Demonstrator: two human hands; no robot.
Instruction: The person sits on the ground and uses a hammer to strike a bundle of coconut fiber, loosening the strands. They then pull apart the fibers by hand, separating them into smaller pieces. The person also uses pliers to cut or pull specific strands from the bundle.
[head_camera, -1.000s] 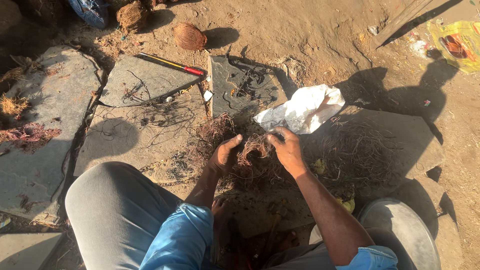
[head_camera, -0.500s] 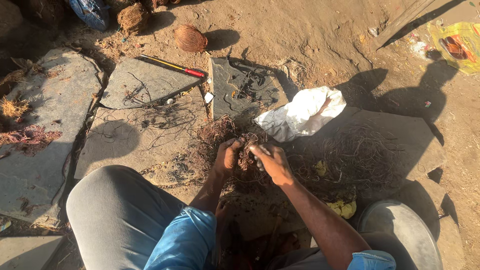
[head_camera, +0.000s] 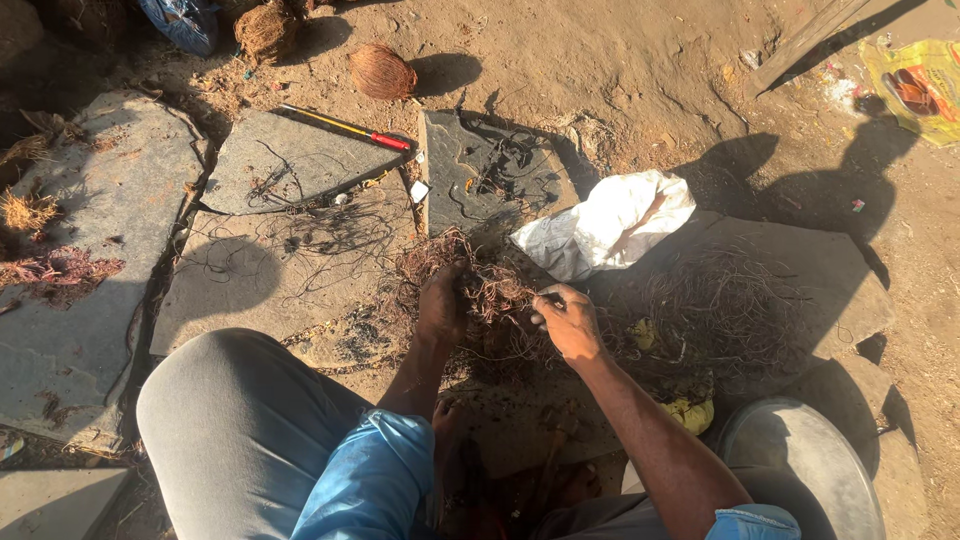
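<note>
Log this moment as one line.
left hand: gripping wire tangle | right hand: pinching strand | white bag beyond | on stone slab

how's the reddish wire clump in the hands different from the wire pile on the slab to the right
The reddish wire clump is dense, coppery and sunlit, gripped between the left hand and right hand. The wire pile on the stone slab is darker and greyish, spread loose and flat, mostly in shadow, with no hand on it. Both are tangles of thin strands.

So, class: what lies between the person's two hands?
In the head view, a reddish-brown wire tangle lies between left hand and right hand; both grip it.
</note>
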